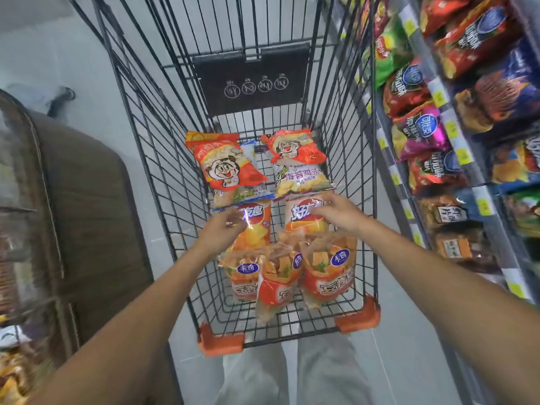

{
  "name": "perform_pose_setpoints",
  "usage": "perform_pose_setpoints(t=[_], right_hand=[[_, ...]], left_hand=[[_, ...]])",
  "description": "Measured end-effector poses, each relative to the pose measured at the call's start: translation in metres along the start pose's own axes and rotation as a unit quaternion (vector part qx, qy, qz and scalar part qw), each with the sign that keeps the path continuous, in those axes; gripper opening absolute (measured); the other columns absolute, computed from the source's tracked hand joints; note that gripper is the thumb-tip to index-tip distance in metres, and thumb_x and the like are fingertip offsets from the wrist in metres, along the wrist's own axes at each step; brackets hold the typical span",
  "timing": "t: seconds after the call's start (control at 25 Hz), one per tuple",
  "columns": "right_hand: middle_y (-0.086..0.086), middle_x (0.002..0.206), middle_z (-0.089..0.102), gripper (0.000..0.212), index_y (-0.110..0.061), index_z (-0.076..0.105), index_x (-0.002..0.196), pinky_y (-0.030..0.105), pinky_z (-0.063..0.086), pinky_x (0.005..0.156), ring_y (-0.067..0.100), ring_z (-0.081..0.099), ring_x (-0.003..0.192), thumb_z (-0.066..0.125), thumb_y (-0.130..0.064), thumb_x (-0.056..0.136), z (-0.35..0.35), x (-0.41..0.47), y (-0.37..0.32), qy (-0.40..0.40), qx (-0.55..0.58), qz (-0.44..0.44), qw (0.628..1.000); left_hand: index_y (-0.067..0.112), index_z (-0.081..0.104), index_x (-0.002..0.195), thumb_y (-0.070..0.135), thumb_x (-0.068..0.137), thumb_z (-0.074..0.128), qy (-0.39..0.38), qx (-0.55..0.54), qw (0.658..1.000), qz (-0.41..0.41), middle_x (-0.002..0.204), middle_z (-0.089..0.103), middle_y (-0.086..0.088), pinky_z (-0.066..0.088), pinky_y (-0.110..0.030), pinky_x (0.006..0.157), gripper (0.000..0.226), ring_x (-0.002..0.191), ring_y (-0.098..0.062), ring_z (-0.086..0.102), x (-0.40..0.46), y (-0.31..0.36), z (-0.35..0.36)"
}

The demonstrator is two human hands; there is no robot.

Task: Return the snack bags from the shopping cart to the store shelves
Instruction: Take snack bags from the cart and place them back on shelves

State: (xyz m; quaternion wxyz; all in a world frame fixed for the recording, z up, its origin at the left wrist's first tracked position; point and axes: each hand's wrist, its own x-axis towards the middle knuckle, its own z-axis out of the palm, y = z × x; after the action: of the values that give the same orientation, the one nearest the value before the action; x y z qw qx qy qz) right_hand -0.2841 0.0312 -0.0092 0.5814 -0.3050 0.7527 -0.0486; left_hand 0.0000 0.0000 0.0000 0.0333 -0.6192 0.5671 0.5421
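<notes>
My left hand (223, 228) pinching left orange chip bag (253, 226) in shopping cart (163, 159); right hand (340, 213) gripping right orange chip bag (306, 217). Risk: slick foil slipping from light pinch, or lift dragging overlapping red bags (226, 166) and tofu packs (287, 276). Store shelves (455, 133) on my right, already crowded.

Shop aisle, wire shopping cart (344, 159), price-tagged shelves (444, 124) of snack bags (415, 133)
</notes>
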Motion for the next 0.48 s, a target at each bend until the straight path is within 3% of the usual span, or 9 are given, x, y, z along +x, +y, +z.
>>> perform_pose_setpoints(t=[0.08,0.12,0.28,0.48], right_hand=[[0.006,0.139,0.063,0.104,-0.02,0.054,0.141,0.045,0.057,0.096,0.028,0.065,0.119,0.075,-0.065,0.05,0.008,0.03,0.018,0.005,0.011,0.041,0.999],[0.008,0.139,0.063,0.106,-0.019,0.054,0.141,0.045,0.058,0.095,0.029,0.065,0.119,0.075,-0.066,0.049,0.011,0.043,0.024,-0.002,0.007,0.052,0.999],[0.014,0.147,0.053,0.07,-0.006,0.049,0.145,0.041,0.049,0.104,0.034,0.055,0.13,0.073,-0.041,0.089,0.015,0.052,0.007,-0.006,-0.044,0.107,0.993],[0.017,0.158,0.04,0.085,-0.005,0.033,0.155,0.045,0.044,0.111,0.036,0.047,0.139,0.076,-0.038,0.089,0.024,0.083,0.019,0.006,-0.032,0.142,0.989]], left_hand=[[0.014,0.059,0.13,0.029,0.097,0.06,-0.002,-0.003,1.0,-0.012,0.123,0.066,-0.003,0.053,-0.037,0.093,0.036,0.108,-0.02,0.064,0.007,-0.007,0.005],[0.014,0.059,0.13,0.029,0.097,0.06,-0.004,0.003,1.0,-0.012,0.123,0.066,-0.003,0.053,-0.038,0.094,0.035,0.108,-0.02,0.065,0.008,-0.011,0.006],[0.014,0.059,0.129,0.025,0.098,0.061,-0.019,0.023,1.0,-0.007,0.124,0.064,-0.002,0.053,-0.037,0.093,0.033,0.108,-0.019,0.064,0.019,-0.02,0.01],[0.014,0.06,0.126,0.022,0.098,0.06,-0.018,0.009,1.0,-0.011,0.121,0.063,-0.002,0.054,-0.038,0.09,0.029,0.106,-0.022,0.065,0.033,-0.031,0.018]])
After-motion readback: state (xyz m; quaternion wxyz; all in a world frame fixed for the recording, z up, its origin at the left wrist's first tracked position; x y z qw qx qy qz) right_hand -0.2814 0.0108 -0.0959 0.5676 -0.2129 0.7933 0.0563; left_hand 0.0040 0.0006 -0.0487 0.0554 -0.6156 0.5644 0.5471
